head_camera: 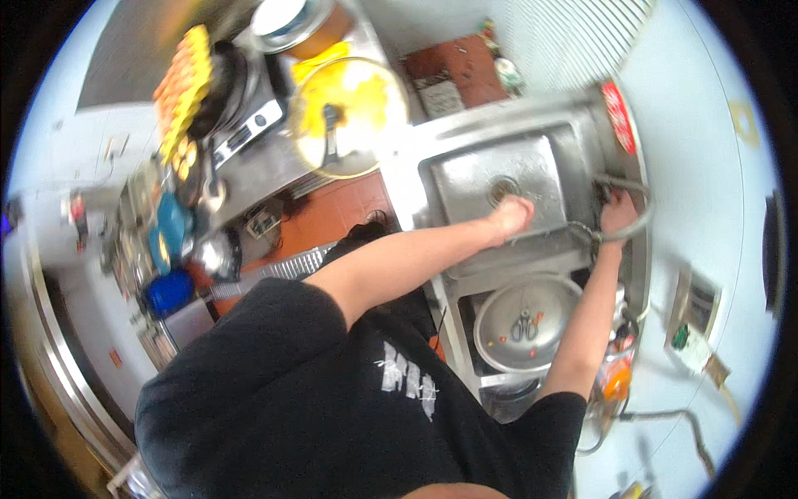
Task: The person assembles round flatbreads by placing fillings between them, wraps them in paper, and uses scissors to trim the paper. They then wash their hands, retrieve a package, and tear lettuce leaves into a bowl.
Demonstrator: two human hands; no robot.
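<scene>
My left hand (514,218) is curled closed over the stainless steel sink basin (461,181), beside its drain (504,189). I see nothing held in it. The thin end of the metal faucet spout (645,209) comes close to its wrist. At the back of the sink, my right hand (617,212) reaches behind the curved spout to the faucet's base. Its fingers are blurred and partly hidden, so its grip is unclear. In the nearer compartment sits a large metal bowl (499,318) holding scissors (525,325) and a few small orange and red scraps.
Left of the sink, a large round pan of yellow food (361,84) with a black-handled utensil (330,134) stands on the steel counter (249,193). Behind are a cooker (249,131) and a yellow tray of eggs (184,87). Bottles (617,377) crowd the sink's right end.
</scene>
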